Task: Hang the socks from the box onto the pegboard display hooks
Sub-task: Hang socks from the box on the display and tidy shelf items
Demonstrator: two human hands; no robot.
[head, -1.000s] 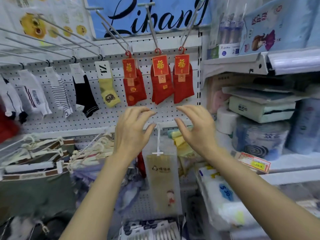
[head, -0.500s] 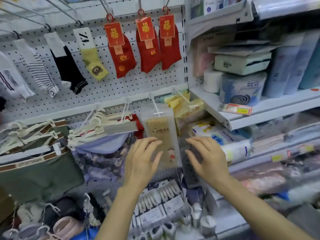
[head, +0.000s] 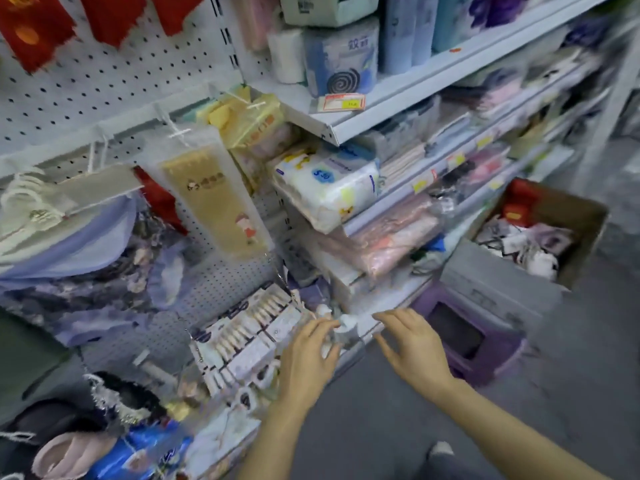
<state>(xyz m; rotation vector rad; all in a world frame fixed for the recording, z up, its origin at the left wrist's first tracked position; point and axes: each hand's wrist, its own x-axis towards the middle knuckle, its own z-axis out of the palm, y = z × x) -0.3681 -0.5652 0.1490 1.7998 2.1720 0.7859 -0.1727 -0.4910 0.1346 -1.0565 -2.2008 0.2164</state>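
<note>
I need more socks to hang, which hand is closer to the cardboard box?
Right. The right hand is lower left of the cardboard box; the left hand is farther left, by the shelving.

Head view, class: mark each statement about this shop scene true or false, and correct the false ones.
1. Both hands are empty. True: the left hand and right hand hold nothing, fingers relaxed.
2. The brown cardboard box of socks sits on the top shelf. False: it stands low at the right, on a grey carton.
3. Red socks hang on the white pegboard. True.
4. The purple plastic stool is on the left. False: it is right of the hands.
5. The right hand is inside the box. False: it is well short of it.
</note>
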